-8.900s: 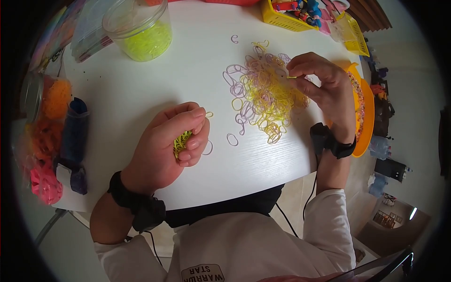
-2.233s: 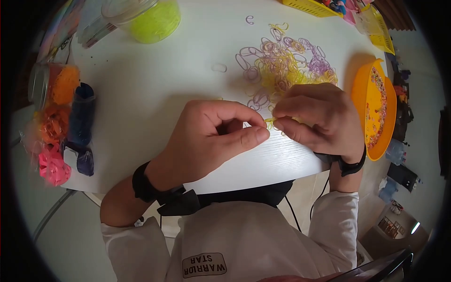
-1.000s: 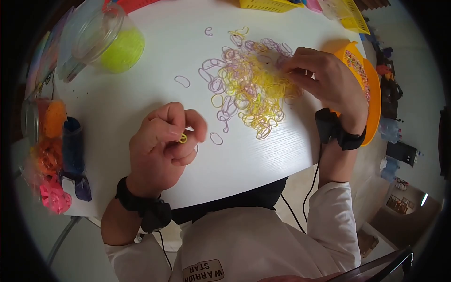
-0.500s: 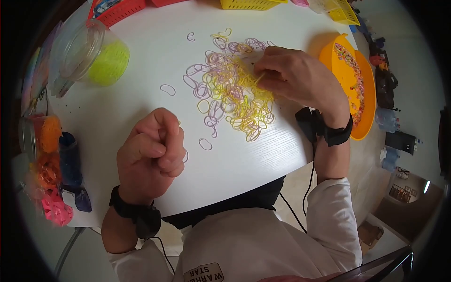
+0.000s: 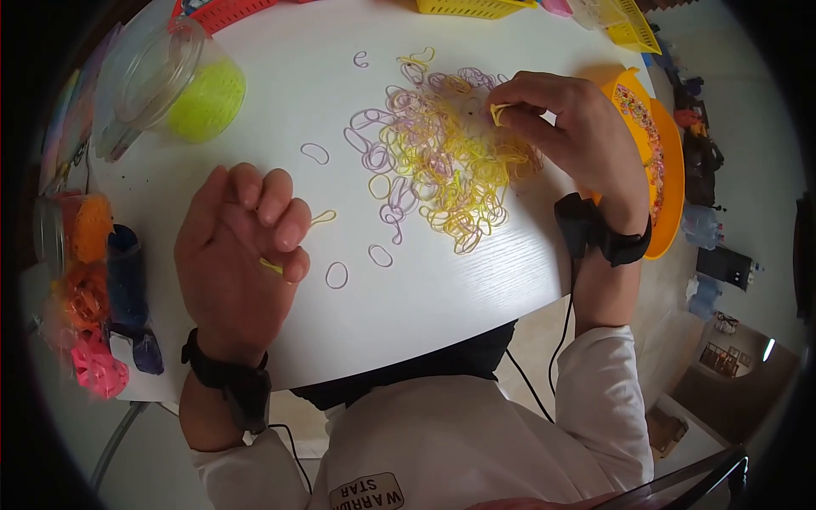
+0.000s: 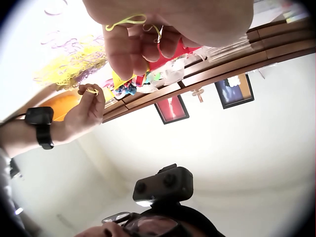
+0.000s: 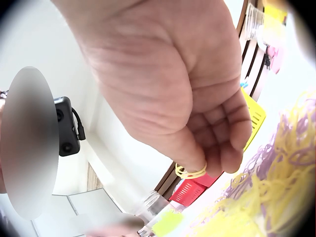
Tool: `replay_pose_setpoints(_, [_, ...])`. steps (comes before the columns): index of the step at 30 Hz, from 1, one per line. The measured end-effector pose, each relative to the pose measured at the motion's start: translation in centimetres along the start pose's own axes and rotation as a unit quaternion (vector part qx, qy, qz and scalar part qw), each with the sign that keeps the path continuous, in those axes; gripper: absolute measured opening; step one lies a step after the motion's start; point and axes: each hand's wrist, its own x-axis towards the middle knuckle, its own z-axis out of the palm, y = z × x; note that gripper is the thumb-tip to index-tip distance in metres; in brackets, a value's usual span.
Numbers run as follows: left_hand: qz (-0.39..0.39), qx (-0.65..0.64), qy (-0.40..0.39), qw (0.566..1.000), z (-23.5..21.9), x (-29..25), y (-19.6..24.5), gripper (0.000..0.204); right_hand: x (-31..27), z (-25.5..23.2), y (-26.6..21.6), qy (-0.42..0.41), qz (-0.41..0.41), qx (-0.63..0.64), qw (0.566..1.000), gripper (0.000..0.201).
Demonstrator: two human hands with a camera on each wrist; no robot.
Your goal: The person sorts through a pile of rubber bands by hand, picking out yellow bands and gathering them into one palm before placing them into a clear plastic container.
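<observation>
My left hand is palm up over the table's left half, fingers loosely bent. A yellow rubber band loops out past its fingertips, and more yellow band shows at the little finger. In the left wrist view a yellow loop lies across this hand's fingers. Over the far right of the loose pile of yellow and purple rubber bands, my right hand pinches yellow rubber bands between thumb and fingertips. The right wrist view shows those bands at the thumb tip.
Single purple bands lie left of the pile. A clear tub with bright yellow-green contents stands back left. Bagged coloured bands line the left edge. An orange tray of beads sits right; a yellow basket stands behind.
My left hand has loosened from a closer curl and turned its palm up, baring the yellow bands. The right hand has dipped to the pile and come up pinching yellow bands.
</observation>
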Motion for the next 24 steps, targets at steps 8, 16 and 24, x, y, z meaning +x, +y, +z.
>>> replay_pose_setpoints(8, [-0.049, 0.001, -0.081, 0.996, -0.9, -0.3, 0.7, 0.052, -0.3, -0.3, 1.1, -0.008, -0.015, -0.054, 0.998, 0.016])
replay_pose_setpoints(16, [-0.049, 0.024, -0.036, 0.998, -0.6, -0.3, 0.3, 0.056, -0.1, -0.4, 1.0, 0.013, -0.056, -0.045, 0.997, 0.02])
replay_pose_setpoints(24, [-0.054, 0.035, -0.036, 0.997, -0.4, -0.2, 0.1, 0.057, -0.4, 0.2, -0.3, -0.061, -0.108, -0.024, 0.992, 0.009])
